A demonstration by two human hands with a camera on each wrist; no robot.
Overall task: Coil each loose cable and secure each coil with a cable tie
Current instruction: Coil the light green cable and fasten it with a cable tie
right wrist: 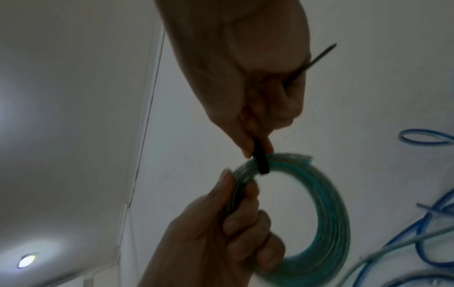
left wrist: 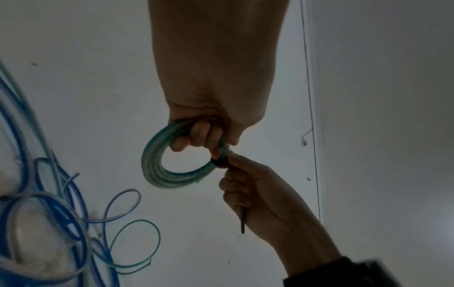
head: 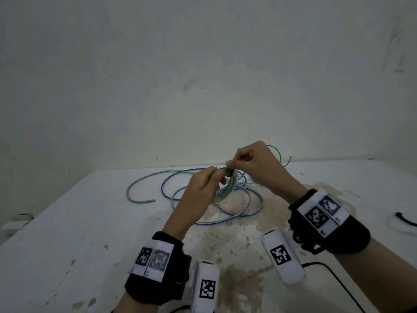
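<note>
White and stained with brownish patches, the tabletop (head: 67,233) ran back to a plain pale wall (head: 203,64).

Nearest the camera, at six o'clock, two white cylindrical units with black square markers (head: 281,256) hung by the black wrist straps.

Just beyond, the left hand (head: 198,190) was raised above the table. Its fingers (left wrist: 196,134) were curled through a small coil of translucent green cable (left wrist: 157,170), gripping the bundle at about one o'clock on the ring as the left wrist view showed it.

At two o'clock from that hand, the right hand (head: 255,163) pinched a black plastic cable tie (right wrist: 261,161) between thumb and forefinger. The tie wrapped around the coil's strands right beside the left fingertips. Its thin tail (right wrist: 319,56) ran through the right palm and stuck out the far side. Whether the tie was locked could not be made out; the band looked blurred.

Under and behind both hands, loose blue cable (head: 248,199) lay on the table in wide overlapping loops. A loose green cable (head: 144,184) swept out toward nine o'clock.

Far out at three o'clock, near the table edge, lay a short curved black piece (head: 405,219), possibly another tie.
</note>
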